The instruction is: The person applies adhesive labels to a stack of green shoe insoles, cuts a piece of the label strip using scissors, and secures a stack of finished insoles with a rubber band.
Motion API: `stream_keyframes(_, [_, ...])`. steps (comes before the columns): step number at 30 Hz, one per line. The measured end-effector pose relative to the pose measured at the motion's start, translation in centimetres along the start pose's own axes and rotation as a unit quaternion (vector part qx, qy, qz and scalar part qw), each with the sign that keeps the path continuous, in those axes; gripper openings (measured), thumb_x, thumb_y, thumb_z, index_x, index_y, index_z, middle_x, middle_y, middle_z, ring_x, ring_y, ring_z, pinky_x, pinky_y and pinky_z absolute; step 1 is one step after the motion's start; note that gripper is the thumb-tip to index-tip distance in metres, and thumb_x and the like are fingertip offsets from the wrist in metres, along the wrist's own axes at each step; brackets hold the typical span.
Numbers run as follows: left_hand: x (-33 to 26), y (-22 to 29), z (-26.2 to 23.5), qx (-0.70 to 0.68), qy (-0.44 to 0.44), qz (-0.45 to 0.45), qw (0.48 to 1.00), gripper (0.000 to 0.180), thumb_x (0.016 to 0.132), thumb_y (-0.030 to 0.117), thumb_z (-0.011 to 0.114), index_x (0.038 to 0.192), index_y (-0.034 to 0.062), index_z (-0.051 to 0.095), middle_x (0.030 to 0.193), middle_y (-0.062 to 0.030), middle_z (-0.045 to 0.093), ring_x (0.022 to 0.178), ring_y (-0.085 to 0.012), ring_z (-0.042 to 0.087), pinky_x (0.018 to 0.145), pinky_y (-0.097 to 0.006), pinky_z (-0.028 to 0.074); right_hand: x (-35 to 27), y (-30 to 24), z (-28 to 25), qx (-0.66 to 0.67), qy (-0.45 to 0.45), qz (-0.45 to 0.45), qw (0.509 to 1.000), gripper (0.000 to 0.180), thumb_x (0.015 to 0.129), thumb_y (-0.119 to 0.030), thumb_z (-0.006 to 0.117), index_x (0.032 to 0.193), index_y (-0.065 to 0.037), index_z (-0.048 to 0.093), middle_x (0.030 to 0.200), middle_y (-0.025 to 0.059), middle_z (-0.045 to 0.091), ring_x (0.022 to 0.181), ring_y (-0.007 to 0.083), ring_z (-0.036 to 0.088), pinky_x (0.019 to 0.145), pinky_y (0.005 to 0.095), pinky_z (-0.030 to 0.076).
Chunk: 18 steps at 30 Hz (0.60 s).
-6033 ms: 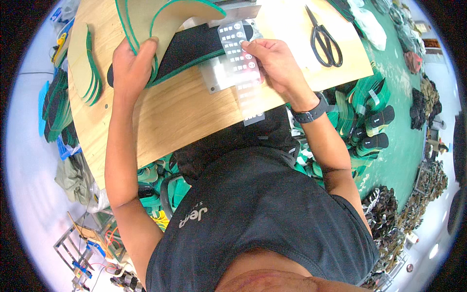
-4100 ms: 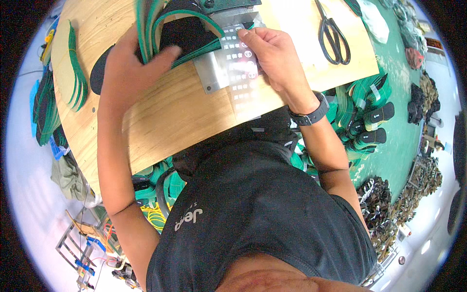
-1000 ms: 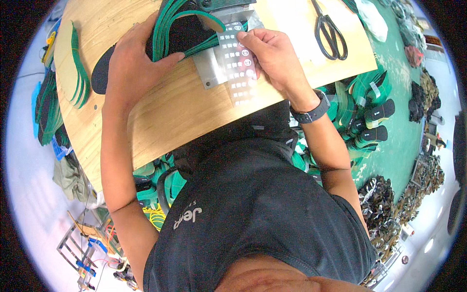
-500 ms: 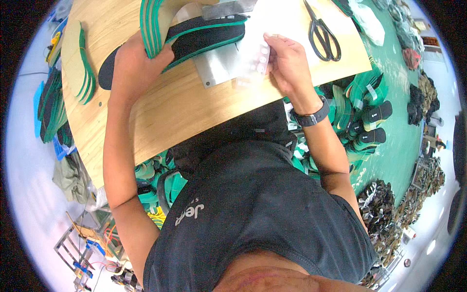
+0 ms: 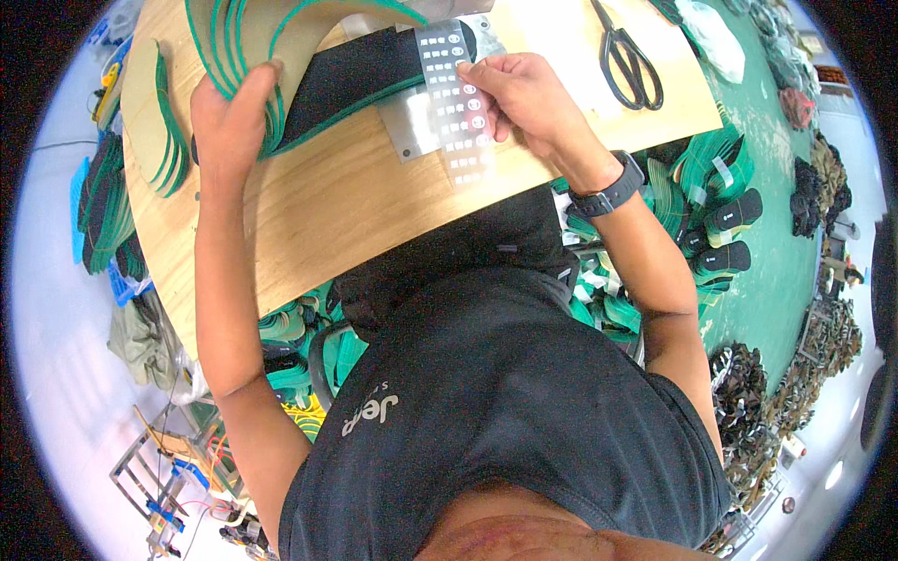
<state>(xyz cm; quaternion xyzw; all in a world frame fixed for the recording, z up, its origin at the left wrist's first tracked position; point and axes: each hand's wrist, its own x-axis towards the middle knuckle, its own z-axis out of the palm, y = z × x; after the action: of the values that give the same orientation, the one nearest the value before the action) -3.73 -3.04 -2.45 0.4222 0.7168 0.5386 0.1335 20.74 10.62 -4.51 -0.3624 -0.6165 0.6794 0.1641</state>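
Observation:
My left hand [image 5: 232,126] is closed around the edge of several fanned insoles [image 5: 253,37], beige underneath with green edges. Under them, a black-topped insole [image 5: 360,70] with a green rim lies across the wooden table [image 5: 309,224]. My right hand [image 5: 528,103] pinches a clear strip [image 5: 456,117] with a column of small white printed marks between thumb and fingers. That strip hangs over the insole's end and a flat metal plate [image 5: 412,126]. Whether it touches the insole, I cannot tell.
Black-handled scissors [image 5: 615,39] lie on the table's right side. A small stack of beige insoles [image 5: 166,140] sits at its left edge. More insoles [image 5: 730,215] are piled below the right edge, near a clear plastic bag [image 5: 713,42] over the green floor.
My left hand has moved left with the insoles, which now fan wider over the black one. The right hand has shifted slightly down and left, and the strip has turned flatter, showing its marks.

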Motion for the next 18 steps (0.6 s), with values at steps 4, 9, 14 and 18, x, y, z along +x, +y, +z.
stream_keyframes(4, [0.0,0.3,-0.1,0.040,-0.012,0.001,0.999,0.025,0.077,0.024,0.062,0.082,-0.0002,0.063,0.070,-0.0001,0.058,0.066,-0.0088,0.050,0.064,-0.026,0.042,-0.4,-0.4,0.3,-0.010,0.014,0.002,1.000,0.030,0.089,-0.023,0.057,0.067,-0.002,0.058,0.056,0.0058,0.059,0.040,0.0108,0.054,0.034,0.0212,0.041])
stream_keyframes(9, [0.0,-0.2,0.1,0.028,-0.007,0.012,1.000,0.025,0.077,0.025,0.063,0.080,0.0003,0.063,0.069,-0.0005,0.058,0.065,-0.0084,0.050,0.063,-0.026,0.043,0.0,-0.1,0.1,-0.006,0.009,0.002,1.000,0.030,0.089,-0.023,0.057,0.068,-0.002,0.058,0.056,0.0060,0.059,0.040,0.0107,0.054,0.034,0.0213,0.041])
stream_keyframes(14, [-0.2,0.1,0.3,0.059,0.010,-0.005,0.998,0.025,0.076,0.025,0.064,0.079,0.0005,0.063,0.066,-0.0008,0.058,0.062,-0.0084,0.050,0.062,-0.026,0.043,-0.1,-0.4,0.4,-0.016,0.025,0.015,0.999,0.032,0.089,-0.024,0.057,0.067,-0.002,0.058,0.055,0.0061,0.059,0.039,0.0101,0.053,0.034,0.0216,0.040])
stream_keyframes(18, [-0.4,0.7,0.6,0.118,-0.036,-0.039,0.992,0.026,0.074,0.025,0.065,0.085,0.0010,0.063,0.070,-0.0054,0.061,0.066,-0.0139,0.055,0.066,-0.028,0.044,-0.4,-0.5,0.6,-0.025,0.026,-0.008,0.999,0.034,0.089,-0.026,0.057,0.065,-0.002,0.059,0.055,0.0058,0.059,0.040,0.0090,0.052,0.035,0.0211,0.040])
